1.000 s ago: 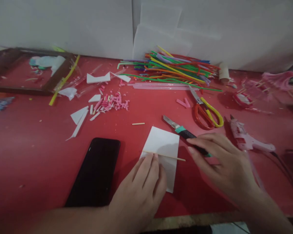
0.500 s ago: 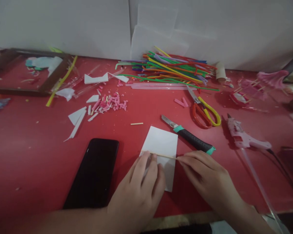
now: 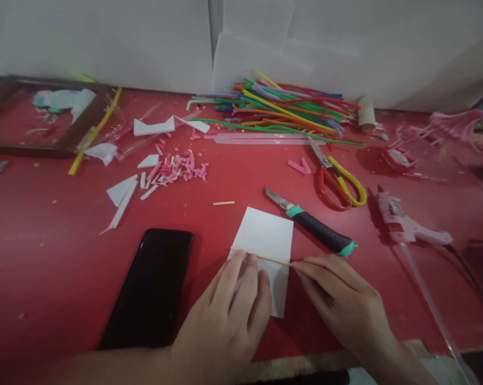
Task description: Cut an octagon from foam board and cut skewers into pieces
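A thin wooden stick (image 3: 271, 259) lies crosswise over a white card (image 3: 265, 230) on the red table. My left hand (image 3: 229, 305) rests on the card, fingers apart, two fingertips touching the stick near its left end; its thumb is hidden. Pinched between the fingertips of my right hand (image 3: 337, 294) is the stick's right end, just past the card's edge. Beyond the card lies a utility knife (image 3: 317, 227) with a black and teal handle, blade out. A short cut piece of stick (image 3: 223, 203) sits behind the card.
A black phone (image 3: 148, 289) lies left of my hands. Scissors (image 3: 337, 182) and a pink glue gun (image 3: 404, 222) are on the right. Pink scraps (image 3: 185, 168), white offcuts (image 3: 123, 195) and a heap of colourful pipe cleaners (image 3: 281, 109) lie farther back, near a brown frame (image 3: 68, 131).
The view has shifted slightly. Both hands keep nearly the same places on the stick and card, and nothing was picked up or let go.
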A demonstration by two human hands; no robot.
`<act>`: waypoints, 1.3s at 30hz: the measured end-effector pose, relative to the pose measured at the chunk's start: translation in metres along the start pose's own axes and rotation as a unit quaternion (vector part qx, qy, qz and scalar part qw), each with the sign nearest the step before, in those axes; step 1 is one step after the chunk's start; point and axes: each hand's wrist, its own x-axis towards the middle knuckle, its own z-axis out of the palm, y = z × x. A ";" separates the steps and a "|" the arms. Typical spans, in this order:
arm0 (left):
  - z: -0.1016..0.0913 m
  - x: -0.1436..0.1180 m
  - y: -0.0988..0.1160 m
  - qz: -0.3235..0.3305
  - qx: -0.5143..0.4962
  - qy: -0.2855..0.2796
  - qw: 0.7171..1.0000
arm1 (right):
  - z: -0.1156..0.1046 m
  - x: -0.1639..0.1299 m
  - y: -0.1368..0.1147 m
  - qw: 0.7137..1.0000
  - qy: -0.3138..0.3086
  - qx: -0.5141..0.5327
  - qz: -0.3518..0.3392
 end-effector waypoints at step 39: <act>0.000 0.005 -0.003 -0.002 -0.008 0.004 1.000 | 0.005 0.000 0.002 0.999 0.040 0.009 0.002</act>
